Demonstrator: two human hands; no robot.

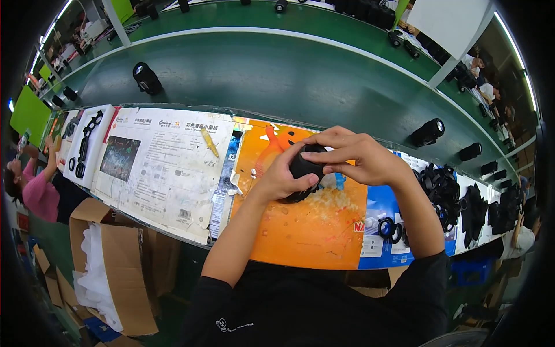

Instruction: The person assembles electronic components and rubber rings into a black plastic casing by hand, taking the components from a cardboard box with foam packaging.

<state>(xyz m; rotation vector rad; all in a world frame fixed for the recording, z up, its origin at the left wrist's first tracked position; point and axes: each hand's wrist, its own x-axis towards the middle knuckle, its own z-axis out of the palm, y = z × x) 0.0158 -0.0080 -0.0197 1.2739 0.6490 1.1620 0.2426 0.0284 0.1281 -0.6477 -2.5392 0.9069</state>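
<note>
A black, rounded cylinder (304,166) that looks like a portable speaker stands on the orange sheet (289,243) in front of me. My left hand (278,178) wraps round its left side, thumb across the near face. Over its top and right side lies my right hand (351,151), fingers bent and pressing on it. Both palms hide much of the cylinder. Black rings (390,230) lie on the blue sheet near my right forearm. Past that arm is a heap of black straps or ring-like parts (439,191).
Beyond the bench runs a green conveyor belt (231,69) carrying black speakers (147,78). A white tray (87,173) with black parts sits at left, near a person in pink (43,191). A yellow tool (209,142) lies on the printed sheet. An open carton (124,254) stands below.
</note>
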